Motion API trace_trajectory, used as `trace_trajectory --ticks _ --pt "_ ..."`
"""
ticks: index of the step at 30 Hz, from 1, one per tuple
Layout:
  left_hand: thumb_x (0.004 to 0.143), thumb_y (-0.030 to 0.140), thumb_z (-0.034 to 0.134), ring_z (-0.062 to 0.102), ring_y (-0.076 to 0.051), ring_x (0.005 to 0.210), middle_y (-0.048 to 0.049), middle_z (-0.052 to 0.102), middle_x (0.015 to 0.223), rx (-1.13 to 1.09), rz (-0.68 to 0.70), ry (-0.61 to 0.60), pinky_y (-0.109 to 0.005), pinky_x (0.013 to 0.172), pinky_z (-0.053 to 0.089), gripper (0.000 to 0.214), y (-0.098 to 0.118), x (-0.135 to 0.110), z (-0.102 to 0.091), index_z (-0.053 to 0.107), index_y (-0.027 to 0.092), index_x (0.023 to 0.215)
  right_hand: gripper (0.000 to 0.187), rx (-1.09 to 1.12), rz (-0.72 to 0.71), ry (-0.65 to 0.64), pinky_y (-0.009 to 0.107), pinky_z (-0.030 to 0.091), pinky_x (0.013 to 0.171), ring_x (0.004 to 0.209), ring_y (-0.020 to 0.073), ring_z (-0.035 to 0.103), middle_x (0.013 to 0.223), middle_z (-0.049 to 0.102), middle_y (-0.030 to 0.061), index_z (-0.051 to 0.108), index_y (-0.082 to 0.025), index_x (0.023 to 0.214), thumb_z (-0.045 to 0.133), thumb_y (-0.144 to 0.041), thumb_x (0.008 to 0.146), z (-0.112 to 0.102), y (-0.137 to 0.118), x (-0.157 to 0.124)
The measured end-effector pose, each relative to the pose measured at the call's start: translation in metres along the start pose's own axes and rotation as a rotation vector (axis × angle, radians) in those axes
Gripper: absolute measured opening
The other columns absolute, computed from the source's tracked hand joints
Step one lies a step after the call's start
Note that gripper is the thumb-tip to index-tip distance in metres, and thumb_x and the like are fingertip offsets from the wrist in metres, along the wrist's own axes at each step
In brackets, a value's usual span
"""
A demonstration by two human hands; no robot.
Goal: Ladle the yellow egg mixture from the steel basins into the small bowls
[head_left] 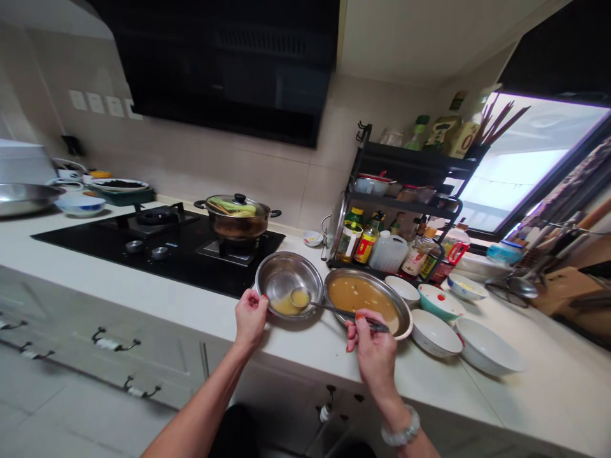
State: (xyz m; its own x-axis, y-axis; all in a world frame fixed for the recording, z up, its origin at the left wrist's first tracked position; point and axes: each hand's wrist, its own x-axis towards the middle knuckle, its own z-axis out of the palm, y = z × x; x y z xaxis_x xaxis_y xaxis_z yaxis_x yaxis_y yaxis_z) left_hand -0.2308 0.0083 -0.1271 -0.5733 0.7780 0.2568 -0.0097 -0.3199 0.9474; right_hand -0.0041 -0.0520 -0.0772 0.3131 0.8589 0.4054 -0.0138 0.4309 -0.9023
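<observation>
My left hand (pixel 251 318) pinches the left rim of a steel bowl (pixel 289 270), which is tilted with a little yellowish liquid (pixel 286 304) pooled low in it. With my right hand (pixel 375 346) I grip the dark handle of a ladle (pixel 300 299). The ladle's round cup lies inside the steel bowl and has yellowish liquid in it. Right of that bowl, under the ladle's handle, sits a wider steel basin (pixel 365 292) of brown broth with pale bits floating on it.
Several bowls (pixel 436 334) stand right of the basin. A lidded pot (pixel 238 219) sits on the black gas hob (pixel 191 267) at left. Behind, a black rack (pixel 405 203) holds bottles and jars. A small white bowl (pixel 312 238) is by the wall; a range hood (pixel 229 63) hangs above.
</observation>
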Motion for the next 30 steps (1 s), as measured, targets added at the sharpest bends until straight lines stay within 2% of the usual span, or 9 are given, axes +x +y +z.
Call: trace_trajectory --ticks 8,14,19,22,24,27,30 --pt "0.064 0.032 0.059 0.040 -0.009 0.046 0.0081 0.041 0.051 0.023 -0.004 0.007 -0.020 0.044 0.035 0.020 0.004 -0.002 0.000 0.042 0.023 0.060 0.036 0.149 0.070 0.119 0.018 0.041 0.034 0.044 0.0122 0.058 0.056 0.062 -0.0021 0.055 -0.018 0.090 0.074 -0.042 0.071 -0.009 -0.016 0.011" --pt "0.064 0.031 0.059 0.039 -0.009 0.046 0.0084 0.039 0.050 0.010 -0.005 0.004 -0.020 0.044 0.034 0.020 0.006 -0.002 0.000 0.041 0.023 0.059 0.037 0.132 0.018 0.226 0.017 0.040 0.034 0.044 0.0113 0.056 0.058 0.063 -0.0010 0.057 -0.017 0.088 0.077 -0.039 0.066 -0.037 -0.034 0.025" --pt "0.063 0.030 0.059 0.040 -0.009 0.044 0.0086 0.040 0.048 -0.009 -0.015 0.000 -0.019 0.043 0.034 0.020 0.007 -0.002 0.000 0.042 0.022 0.059 0.030 -0.109 -0.154 0.220 0.022 0.043 0.035 0.039 0.0121 0.054 0.057 0.062 -0.0002 0.059 -0.017 0.087 0.071 -0.042 0.075 -0.068 -0.037 0.031" --pt "0.064 0.029 0.059 0.041 -0.009 0.044 0.0085 0.041 0.048 -0.002 -0.008 0.007 -0.020 0.044 0.035 0.019 0.006 -0.002 0.001 0.042 0.022 0.059 0.022 -0.337 -0.316 0.147 0.024 0.047 0.038 0.039 0.0122 0.054 0.056 0.060 -0.0010 0.061 -0.017 0.091 0.062 -0.038 0.084 -0.084 -0.034 0.028" --pt "0.063 0.028 0.059 0.041 -0.009 0.044 0.0083 0.041 0.048 0.009 0.000 0.012 -0.020 0.044 0.034 0.018 0.006 -0.002 0.000 0.042 0.022 0.058 0.016 -0.474 -0.450 0.070 0.025 0.049 0.041 0.042 0.0119 0.055 0.063 0.061 0.0006 0.064 -0.018 0.094 0.057 -0.032 0.087 -0.093 -0.031 0.025" --pt "0.064 0.029 0.059 0.041 -0.009 0.044 0.0085 0.041 0.048 0.007 -0.006 -0.002 -0.020 0.044 0.034 0.019 0.004 -0.002 0.000 0.042 0.022 0.059 0.015 -0.604 -0.635 -0.060 0.026 0.052 0.044 0.049 0.0118 0.057 0.079 0.064 0.0043 0.067 -0.021 0.097 0.055 -0.020 0.088 -0.100 -0.029 0.021" --pt "0.064 0.030 0.060 0.040 -0.009 0.045 0.0086 0.040 0.049 -0.007 -0.013 -0.006 -0.020 0.044 0.035 0.020 0.004 -0.002 0.000 0.042 0.023 0.060 0.020 -0.613 -0.736 -0.109 0.026 0.054 0.047 0.057 0.0132 0.061 0.089 0.065 0.0062 0.068 -0.024 0.098 0.056 -0.014 0.086 -0.096 -0.028 0.016"
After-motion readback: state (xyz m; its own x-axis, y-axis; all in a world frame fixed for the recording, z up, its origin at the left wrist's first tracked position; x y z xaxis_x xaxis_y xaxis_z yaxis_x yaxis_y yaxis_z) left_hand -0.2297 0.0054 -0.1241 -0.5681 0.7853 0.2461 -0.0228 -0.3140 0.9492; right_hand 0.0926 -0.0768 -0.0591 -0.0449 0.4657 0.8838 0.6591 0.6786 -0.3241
